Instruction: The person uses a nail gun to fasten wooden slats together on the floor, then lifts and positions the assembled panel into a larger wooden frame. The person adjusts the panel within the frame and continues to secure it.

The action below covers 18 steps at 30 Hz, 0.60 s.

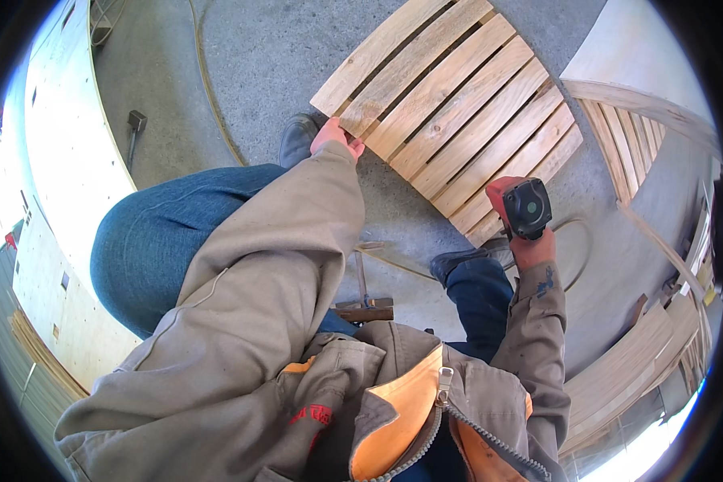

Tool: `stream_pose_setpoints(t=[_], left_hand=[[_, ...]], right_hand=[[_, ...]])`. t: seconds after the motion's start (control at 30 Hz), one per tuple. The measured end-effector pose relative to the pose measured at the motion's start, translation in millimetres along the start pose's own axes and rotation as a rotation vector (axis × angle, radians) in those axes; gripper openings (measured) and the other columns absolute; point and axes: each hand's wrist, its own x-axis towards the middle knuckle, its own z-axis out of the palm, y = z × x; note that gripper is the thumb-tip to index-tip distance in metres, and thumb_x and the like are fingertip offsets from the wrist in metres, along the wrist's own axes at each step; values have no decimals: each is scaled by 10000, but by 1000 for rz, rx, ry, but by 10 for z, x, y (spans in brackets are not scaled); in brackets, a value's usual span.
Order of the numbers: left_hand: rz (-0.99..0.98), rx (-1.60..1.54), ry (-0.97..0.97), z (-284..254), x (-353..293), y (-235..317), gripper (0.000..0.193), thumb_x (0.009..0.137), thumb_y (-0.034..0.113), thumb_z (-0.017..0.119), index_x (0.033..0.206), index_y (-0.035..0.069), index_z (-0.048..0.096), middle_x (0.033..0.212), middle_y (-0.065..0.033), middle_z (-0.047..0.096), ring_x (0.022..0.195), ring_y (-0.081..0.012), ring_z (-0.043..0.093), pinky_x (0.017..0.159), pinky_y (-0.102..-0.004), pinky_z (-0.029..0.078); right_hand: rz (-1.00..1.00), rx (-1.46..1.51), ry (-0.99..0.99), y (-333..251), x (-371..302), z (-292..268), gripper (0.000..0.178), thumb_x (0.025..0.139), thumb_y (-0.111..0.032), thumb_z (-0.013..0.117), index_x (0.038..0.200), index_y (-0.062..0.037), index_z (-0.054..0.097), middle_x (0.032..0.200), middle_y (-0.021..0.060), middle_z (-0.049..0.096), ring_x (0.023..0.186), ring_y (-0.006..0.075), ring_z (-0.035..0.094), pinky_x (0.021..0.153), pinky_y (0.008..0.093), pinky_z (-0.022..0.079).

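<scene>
A slatted panel of pale wood point(458, 112), its boards laid side by side with narrow gaps, lies on the grey floor ahead of me. My left hand point(334, 138) is closed on its near left corner, fingertips curled at the board's edge. In my right hand point(534, 249) is a red and black nail gun point(528, 207), held over the panel's near right end. The gun's black cap faces up; its nose and the trigger finger are hidden. Below the gun, my dark shoe point(456, 263) is beside the panel's near edge.
A hammer-like tool point(136, 122) stands on the floor at left, by a large pale board point(64, 120). A hose point(205, 76) runs across the floor. Another long-handled tool point(365, 309) lies between my legs. At right are another slatted piece point(622, 140) and stacked boards point(631, 353).
</scene>
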Motion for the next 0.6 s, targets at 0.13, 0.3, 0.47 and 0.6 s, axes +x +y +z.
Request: stream_pose_setpoints(t=[0.13, 0.3, 0.47, 0.6], left_hand=[[-7, -3, -9, -14, 32, 0, 450, 1042, 395, 496, 1337, 57, 537, 1317, -97, 570, 1117, -328, 525, 1054, -477, 411], [23, -33, 11, -33, 96, -17, 435, 961, 336, 628, 1280, 44, 581, 1238, -154, 606, 1042, -400, 577, 1000, -544, 446], [41, 3, 64, -101, 168, -59, 560, 938, 430, 625, 1330, 44, 520, 1235, -186, 571, 1114, -410, 567, 986, -546, 445], [-22, 133, 15, -124, -159, -256, 692, 997, 490, 451, 1504, 30, 350, 1482, -149, 426, 1291, -376, 465, 1102, -508, 364]], right_hand=[[28, -22, 3, -23, -10, -5, 212, 738, -74, 651, 927, -9, 724, 857, 223, 731, 891, 366, 731, 744, 411, 551], [50, -20, -10, -19, -18, -18, 207, 751, -80, 643, 927, -13, 727, 857, 238, 722, 898, 389, 721, 752, 427, 549], [71, 17, -21, 20, 4, -4, 189, 778, -79, 628, 928, -17, 727, 873, 246, 718, 909, 414, 702, 775, 438, 548], [83, 26, -12, 13, -32, -33, 172, 781, -85, 628, 916, -34, 722, 874, 239, 715, 907, 421, 694, 774, 439, 546]])
